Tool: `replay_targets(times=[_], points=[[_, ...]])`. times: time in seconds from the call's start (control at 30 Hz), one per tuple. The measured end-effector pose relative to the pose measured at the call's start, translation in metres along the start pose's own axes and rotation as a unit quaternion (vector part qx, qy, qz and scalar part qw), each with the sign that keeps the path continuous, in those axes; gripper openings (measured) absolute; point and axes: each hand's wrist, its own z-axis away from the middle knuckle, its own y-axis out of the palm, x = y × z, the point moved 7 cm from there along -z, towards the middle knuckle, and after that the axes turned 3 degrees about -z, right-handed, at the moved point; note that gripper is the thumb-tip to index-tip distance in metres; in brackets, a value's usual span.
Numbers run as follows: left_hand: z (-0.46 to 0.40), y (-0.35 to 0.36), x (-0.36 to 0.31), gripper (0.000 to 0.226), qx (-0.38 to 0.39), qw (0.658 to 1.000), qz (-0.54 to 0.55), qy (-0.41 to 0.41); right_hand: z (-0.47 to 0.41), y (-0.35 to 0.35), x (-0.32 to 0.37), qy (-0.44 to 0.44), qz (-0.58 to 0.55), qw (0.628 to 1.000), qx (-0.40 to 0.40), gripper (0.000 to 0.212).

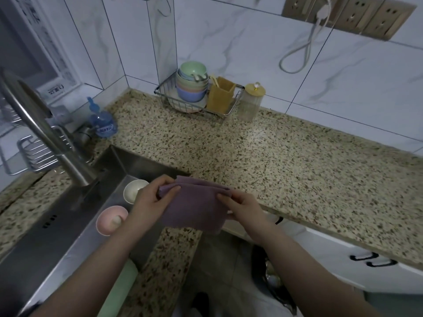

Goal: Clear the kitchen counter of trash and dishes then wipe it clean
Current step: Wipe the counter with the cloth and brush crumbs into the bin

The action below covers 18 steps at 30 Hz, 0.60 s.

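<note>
Risks first. We've got the purple cloth (194, 204) folded and held up over the front corner where the sink (68, 225) meets the counter (286, 161), not on the stone yet. If we lay it down with the fold loose it'll likely bunch and skip patches; the speckled granite hides smears, so missed strips won't be obvious. A wide sweep toward the wall could knock the wire dish rack (196, 99) or the ribbed jar (250, 102) just beside it. A sweep left could push crumbs into the sink onto the white bowl (134, 191) and pink bowl (111, 219), both sitting in the basin. Those look like they still need handling, so the dish part may not be fully closed out. Cloth wetness: can't tell.

Hands:
- left hand (152, 200): fingers curled over the cloth's upper left edge, thumb pinching the fold. Gripping, not loose.
- right hand (242, 208): thumb and fingers pinching the upper right corner, also clamped on the cloth.

The cloth hangs taut between the two grips, lower edge drooping past the counter's front lip.
</note>
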Motion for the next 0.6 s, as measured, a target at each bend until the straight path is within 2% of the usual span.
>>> replay_targets(times=[0.13, 0.27, 0.4, 0.53, 0.6], points=[[-0.01, -0.007, 0.006, 0.026, 0.018, 1.0, -0.016, 0.009, 0.0, 0.011, -0.006, 0.037, -0.085, 0.995, 0.022, 0.019], [-0.018, -0.012, 0.013, 0.033, 0.024, 1.0, -0.013, -0.006, -0.003, 0.02, -0.014, 0.067, -0.125, 0.99, 0.022, 0.025], [-0.021, -0.013, 0.022, 0.025, 0.035, 0.999, -0.013, -0.02, -0.008, 0.026, -0.021, 0.077, -0.11, 0.991, 0.025, 0.026], [-0.017, -0.016, 0.024, 0.004, 0.031, 0.999, -0.043, -0.01, -0.01, 0.029, -0.024, 0.073, -0.096, 0.992, 0.037, 0.028], [-0.019, -0.018, 0.026, 0.003, 0.038, 0.998, -0.038, -0.014, -0.011, 0.028, -0.026, 0.077, -0.112, 0.99, 0.035, 0.028]])
